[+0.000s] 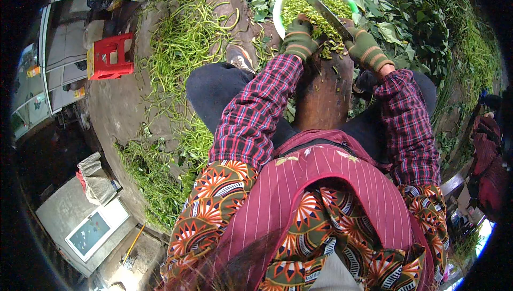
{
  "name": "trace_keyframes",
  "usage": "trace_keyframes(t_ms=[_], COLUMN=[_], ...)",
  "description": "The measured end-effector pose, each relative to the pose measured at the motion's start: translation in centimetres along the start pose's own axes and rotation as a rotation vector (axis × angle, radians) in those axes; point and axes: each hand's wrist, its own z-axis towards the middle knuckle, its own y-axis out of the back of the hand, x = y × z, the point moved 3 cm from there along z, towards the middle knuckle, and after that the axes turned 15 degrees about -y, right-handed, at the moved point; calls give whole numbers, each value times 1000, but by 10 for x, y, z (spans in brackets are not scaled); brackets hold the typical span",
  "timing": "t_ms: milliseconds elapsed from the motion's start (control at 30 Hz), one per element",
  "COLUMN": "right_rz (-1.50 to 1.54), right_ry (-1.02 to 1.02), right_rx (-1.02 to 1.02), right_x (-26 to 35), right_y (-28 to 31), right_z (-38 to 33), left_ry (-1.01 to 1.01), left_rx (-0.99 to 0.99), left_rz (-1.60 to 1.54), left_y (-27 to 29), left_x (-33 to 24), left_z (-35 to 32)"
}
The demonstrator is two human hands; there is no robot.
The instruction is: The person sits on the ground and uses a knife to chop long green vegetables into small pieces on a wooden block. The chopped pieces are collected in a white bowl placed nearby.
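Note:
My right hand (367, 48), in a striped green glove with bare fingertips, is closed around the handle of a large knife (322, 10). Its long blade slants up and left over a white basin (277, 13) with a green tint along its rim. Chopped green beans (296, 5) fill the basin, and more pieces lie at the far end of a wooden chopping block (323, 96) between my legs. Beside those pieces is my left hand (300, 41), gloved alike, its fingers curled in; what they hold is hidden.
Long green beans (184, 40) lie spread over the floor on the left. Cut leafy stems (395, 32) are heaped behind and right of the basin. A red plastic stool (112, 56) stands at the far left. My shoe (240, 57) is near the beans.

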Motion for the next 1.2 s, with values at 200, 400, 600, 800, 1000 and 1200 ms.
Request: trace_keyframes(t_ms=[200,400,600,800,1000,1200], right_rz=[34,-45,-26,-146,-251,-322], right_ry=[-14,-16,-2,-37,10,-5], right_rx=[24,-3,62,96,84,82], right_x=[-5,-1,5,4,6,14], right_y=[-4,-3,-5,-16,-22,-18], right_z=[4,3,-6,-7,-9,-15], left_ry=[-42,-76,-26,-71,-133,-199], left_rx=[-61,-42,-136,-20,-96,-243], left_rz=[-109,93,-73,-139,-176,-80], left_y=[2,-12,-5,-9,-5,-18], left_x=[-5,0,-5,-2,-4,-1], left_z=[-8,-22,-22,-10,-14,-14])
